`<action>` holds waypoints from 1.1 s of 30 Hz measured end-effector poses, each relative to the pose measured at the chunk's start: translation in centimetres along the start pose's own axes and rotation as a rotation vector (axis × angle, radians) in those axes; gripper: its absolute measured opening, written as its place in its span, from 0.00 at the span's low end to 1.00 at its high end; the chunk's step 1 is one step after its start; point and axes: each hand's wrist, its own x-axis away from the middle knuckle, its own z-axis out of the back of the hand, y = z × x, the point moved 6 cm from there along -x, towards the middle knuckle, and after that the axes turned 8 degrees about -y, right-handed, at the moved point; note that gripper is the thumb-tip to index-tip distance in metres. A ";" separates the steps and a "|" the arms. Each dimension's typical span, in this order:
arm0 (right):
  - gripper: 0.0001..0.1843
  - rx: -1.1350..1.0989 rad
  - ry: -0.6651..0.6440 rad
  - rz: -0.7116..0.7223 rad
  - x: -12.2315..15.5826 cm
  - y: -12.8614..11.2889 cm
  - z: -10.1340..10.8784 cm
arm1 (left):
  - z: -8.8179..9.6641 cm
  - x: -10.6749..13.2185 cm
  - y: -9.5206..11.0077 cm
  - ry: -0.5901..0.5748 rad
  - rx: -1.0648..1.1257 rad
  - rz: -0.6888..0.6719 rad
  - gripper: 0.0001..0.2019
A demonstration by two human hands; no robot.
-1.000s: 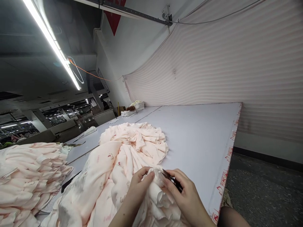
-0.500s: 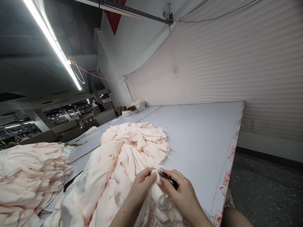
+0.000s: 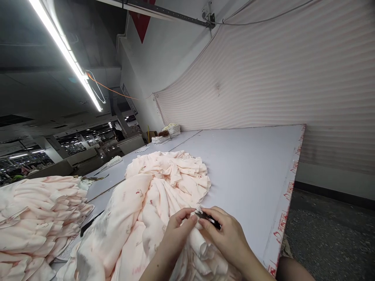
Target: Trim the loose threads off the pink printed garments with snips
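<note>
A large heap of pale pink printed fabric (image 3: 129, 218) spreads over the table in front of me, its gathered folds running up to my hands. My left hand (image 3: 181, 228) pinches an edge of this fabric between thumb and fingers. Close against it, my right hand (image 3: 224, 230) is closed around small black thread snips (image 3: 212, 221). The snips' blades point left and meet the pinched edge. Whether they are cutting a thread I cannot make out. Below both hands hang loose, rolled folds of the fabric.
A second pile of pink fabric (image 3: 38, 218) lies at the left. The pale table (image 3: 249, 168) stretches away, its right edge taped with red print. Folded white stacks (image 3: 171, 130) stand at the far end. Striped cloth (image 3: 263, 78) hangs along the wall.
Both hands keep nearly the same place, held together at the fabric edge. The snips and the fingers of the right hand have shifted slightly against the pinched fabric.
</note>
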 end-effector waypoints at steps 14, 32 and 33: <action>0.21 -0.476 0.017 -0.148 -0.7 2.1 -0.3 | -0.6 0.4 1.1 -0.015 -0.036 0.058 0.12; 0.15 0.051 -0.051 -0.099 1.3 0.7 1.1 | -0.6 0.4 1.4 0.010 -0.161 -0.020 0.12; 0.14 0.088 -0.049 -0.100 1.2 0.5 1.1 | -0.7 0.5 1.6 0.011 -0.177 -0.037 0.12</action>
